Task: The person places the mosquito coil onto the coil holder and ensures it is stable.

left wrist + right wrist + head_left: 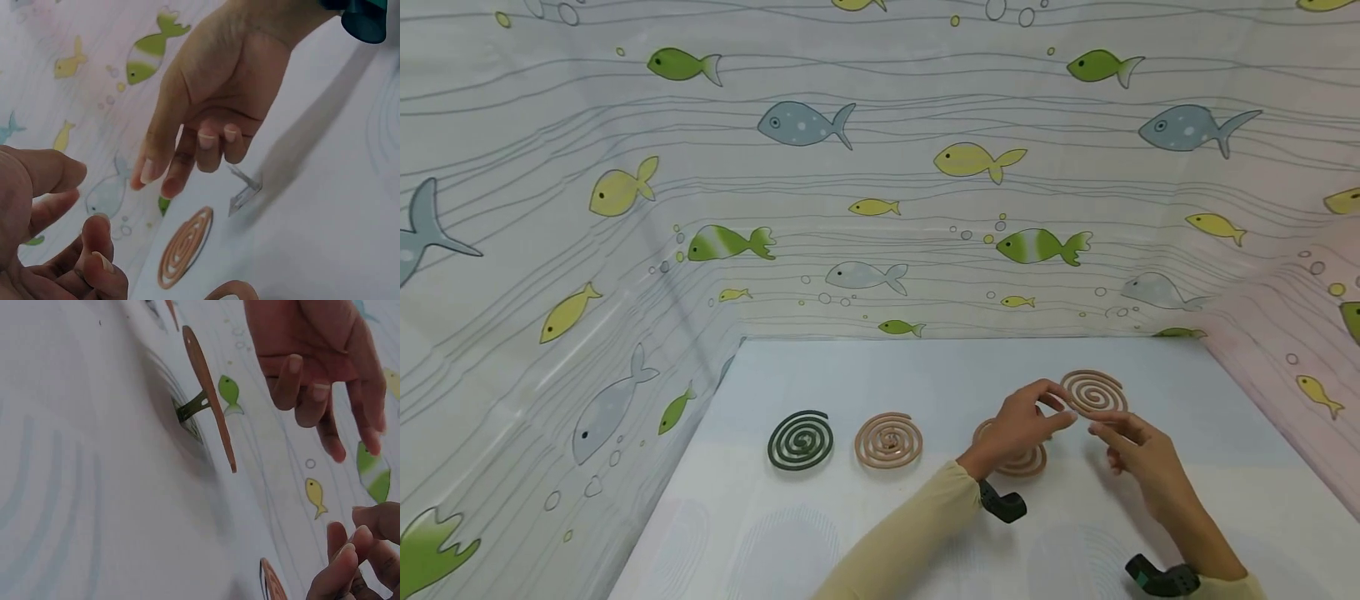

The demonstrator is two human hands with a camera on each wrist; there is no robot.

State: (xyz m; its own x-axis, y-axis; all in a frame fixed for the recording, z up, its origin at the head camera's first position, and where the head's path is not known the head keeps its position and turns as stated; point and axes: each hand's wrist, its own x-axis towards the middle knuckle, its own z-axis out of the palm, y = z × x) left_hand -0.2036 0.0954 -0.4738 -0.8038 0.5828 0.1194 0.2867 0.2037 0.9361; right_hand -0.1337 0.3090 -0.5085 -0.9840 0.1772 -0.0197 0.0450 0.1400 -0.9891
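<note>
My left hand (pixel 1018 425) hovers over a brown mosquito coil (pixel 1030 462) and partly covers it, fingers bent and nothing between them. Facing it, my right hand (pixel 1146 462) has its thumb and fingers loosely bent, with no object visible in them. The fingertips of both hands come close together just in front of another brown mosquito coil (pixel 1093 390) at the back right. In the left wrist view, a small folded metal stand (pixel 245 190) sits on the table below the right hand. The right wrist view shows a brown coil raised on a metal stand (pixel 190 409).
Left of the hands, a dark green mosquito coil (pixel 801 440) and a further brown coil (pixel 888 440) stand side by side on the white table (pixel 820 517). A fish-patterned sheet (pixel 925 242) rises behind the table and along both sides.
</note>
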